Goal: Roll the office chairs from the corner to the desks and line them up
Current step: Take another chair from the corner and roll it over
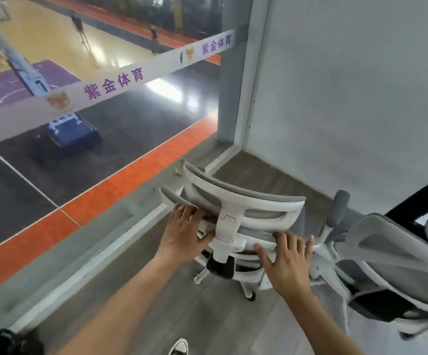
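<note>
A white-framed office chair [243, 203] with grey mesh stands in the corner between the glass wall and the white wall, its back toward me. My left hand [184, 234] grips the left side of its backrest, fingers curled over the frame. On the right side of the backrest lies my right hand [288, 262], fingers spread over the edge. A second chair [387, 254] of the same kind stands close beside it on the right, tilted in view and partly cut off.
The glass wall [105, 139] with a white banner runs along the left, a sports court below it. A white wall [348, 98] closes the corner. Grey wood floor [207, 316] extends toward me; my shoe [179, 347] shows at the bottom edge.
</note>
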`<state>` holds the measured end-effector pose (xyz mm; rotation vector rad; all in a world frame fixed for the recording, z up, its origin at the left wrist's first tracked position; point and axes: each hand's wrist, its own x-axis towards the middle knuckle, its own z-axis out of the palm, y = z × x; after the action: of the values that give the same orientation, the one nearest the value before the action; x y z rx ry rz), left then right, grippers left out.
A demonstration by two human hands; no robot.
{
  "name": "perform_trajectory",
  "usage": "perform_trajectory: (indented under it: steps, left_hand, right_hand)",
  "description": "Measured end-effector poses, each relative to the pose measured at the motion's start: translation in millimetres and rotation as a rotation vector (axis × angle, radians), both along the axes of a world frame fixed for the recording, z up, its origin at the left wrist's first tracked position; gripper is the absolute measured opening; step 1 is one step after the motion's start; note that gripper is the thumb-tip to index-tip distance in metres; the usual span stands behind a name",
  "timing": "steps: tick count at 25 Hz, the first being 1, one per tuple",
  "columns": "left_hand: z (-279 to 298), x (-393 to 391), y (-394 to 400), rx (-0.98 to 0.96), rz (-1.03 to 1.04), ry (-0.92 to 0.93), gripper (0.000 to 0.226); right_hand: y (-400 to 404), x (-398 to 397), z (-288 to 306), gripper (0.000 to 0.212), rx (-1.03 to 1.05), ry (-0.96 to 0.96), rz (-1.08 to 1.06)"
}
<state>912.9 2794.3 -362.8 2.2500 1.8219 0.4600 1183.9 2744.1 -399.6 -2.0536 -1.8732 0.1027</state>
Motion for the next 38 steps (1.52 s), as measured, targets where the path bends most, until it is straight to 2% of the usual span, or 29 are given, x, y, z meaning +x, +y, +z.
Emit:
perform_trajectory:
  steps: [4, 7, 12, 17, 24, 32, 35, 38]
  left_hand:
    - [0.8, 32.1, -99.2, 0.008, 0.289, -0.036, 0.06]
    - [3.5, 52.5, -177.3, -0.022, 0.457, 0.004, 0.067]
    - [0.5, 64.0, -308.4, -0.003, 0.747, 0.039, 0.059]
    - [-4.6, 40.4, -445.7, 0.062, 1.022, -0.014, 0.052]
    - [-5.4, -14.2, -651.6, 0.245, 1.257, -0.031, 0.05]
    - [-14.1, -71.1, -911.0, 0.221, 1.455, 0.062, 0.057]
    - [-16.0, -90.8, -991.0, 0.231, 1.548, 0.095, 0.065]
    - [-19.5, -122.8, -1057.9, 0.277, 1.667, 0.092, 0.064]
  right_hand:
    - [-15.5, 36.0, -12.8, 0.067, 0.101, 0.037, 0.236]
    - [-31.9, 47.2, -20.6, 0.068, 0.119, 0.048, 0.465]
    - [-78.6, 18.7, -26.4, 0.072, 0.105, 0.111, 0.755]
    - [-174.8, -55.0, -29.4, 0.072, 0.138, 0.2, 0.994]
    - [-350.4, -171.5, -28.1, 0.072, 0.135, 0.211, 1.206]
    - [-580.0, -293.8, -19.1, 0.065, 0.065, 0.147, 1.473]
    - [-648.8, -344.6, -13.8, 0.063, 0.031, 0.111, 1.609]
    - [-712.8, -416.0, -13.6, 0.065, 0.051, 0.111, 1.742]
